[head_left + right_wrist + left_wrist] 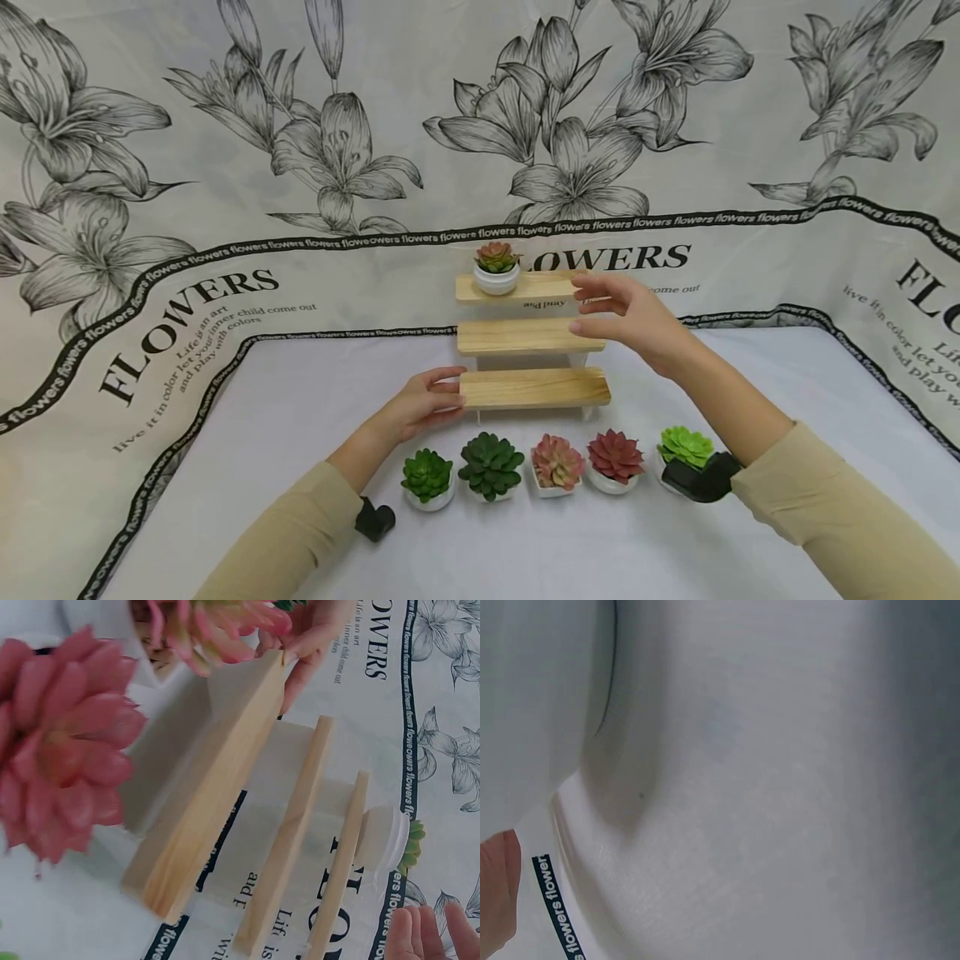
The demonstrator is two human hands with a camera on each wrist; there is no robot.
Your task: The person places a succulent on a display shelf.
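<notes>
Floral cloth [337,167] backs a stand [525,337] whose lowest step [536,388] the left hand [423,404] apparently grips, right hand [630,312] relaxed alongside, five succulents [557,462] in front.

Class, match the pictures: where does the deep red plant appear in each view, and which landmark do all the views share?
Head: the deep red plant is right of centre, in front of the wooden stand, near its right end.
Left wrist: not in it.
Right wrist: large, at the left edge.
Shared landmark: the black strip lettered "flowers".
</notes>
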